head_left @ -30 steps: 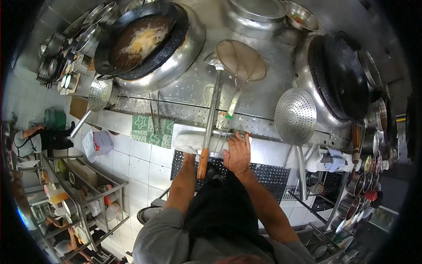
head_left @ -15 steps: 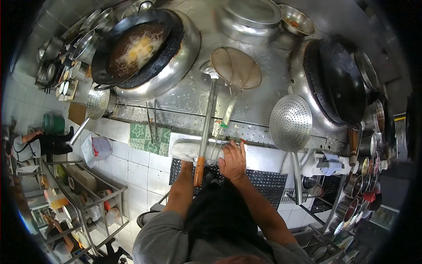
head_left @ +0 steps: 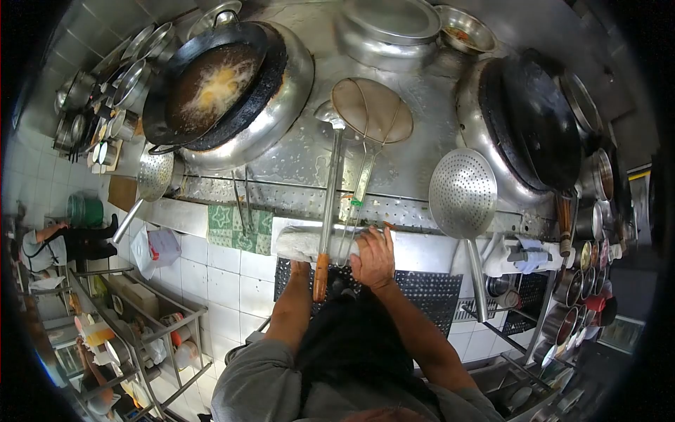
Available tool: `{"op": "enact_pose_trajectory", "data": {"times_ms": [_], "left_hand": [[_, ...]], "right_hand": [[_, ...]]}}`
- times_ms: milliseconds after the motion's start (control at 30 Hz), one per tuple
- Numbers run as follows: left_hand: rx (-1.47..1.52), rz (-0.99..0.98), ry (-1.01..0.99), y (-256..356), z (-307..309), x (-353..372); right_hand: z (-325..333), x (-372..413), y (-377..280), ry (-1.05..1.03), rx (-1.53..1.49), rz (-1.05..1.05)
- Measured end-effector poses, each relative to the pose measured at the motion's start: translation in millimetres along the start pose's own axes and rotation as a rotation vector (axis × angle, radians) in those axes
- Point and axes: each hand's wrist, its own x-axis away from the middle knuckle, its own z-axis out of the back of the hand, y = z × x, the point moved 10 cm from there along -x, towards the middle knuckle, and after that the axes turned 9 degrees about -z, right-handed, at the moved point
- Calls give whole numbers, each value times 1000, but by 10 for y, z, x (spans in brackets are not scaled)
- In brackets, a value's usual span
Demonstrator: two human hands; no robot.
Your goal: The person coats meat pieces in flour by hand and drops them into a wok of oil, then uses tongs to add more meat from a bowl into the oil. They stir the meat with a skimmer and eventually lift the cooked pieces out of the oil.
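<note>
My left hand [head_left: 300, 266] shows only at the wrist; its fingers are hidden at a folded white cloth [head_left: 298, 244] on the counter's front edge. Palm down, my right hand [head_left: 374, 259] rests on the same edge with its fingers apart, beside the wire handle of a mesh strainer [head_left: 373, 111]. Between my hands lies a ladle [head_left: 333, 176], its wooden handle pointing toward me. Food bubbles in dark oil in the left wok [head_left: 176, 112].
A perforated skimmer [head_left: 463, 193] lies right of my hands, its handle overhanging the edge. Farther right is a black wok [head_left: 540, 126]. Tongs [head_left: 242, 204] lie on a green cloth [head_left: 225, 226]. A lidded pot [head_left: 390, 32] stands behind. A person [head_left: 60, 243] is far left.
The view has shifted slightly. My hands stay in place at the counter's edge, and the food in the oil keeps bubbling.
</note>
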Motion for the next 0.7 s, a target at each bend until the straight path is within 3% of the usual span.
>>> {"op": "enact_pose_trajectory", "data": {"times_ms": [700], "left_hand": [[-418, -196, -106, 75, -40, -241]], "right_hand": [[-32, 9, -19, 9, 44, 15]]}}
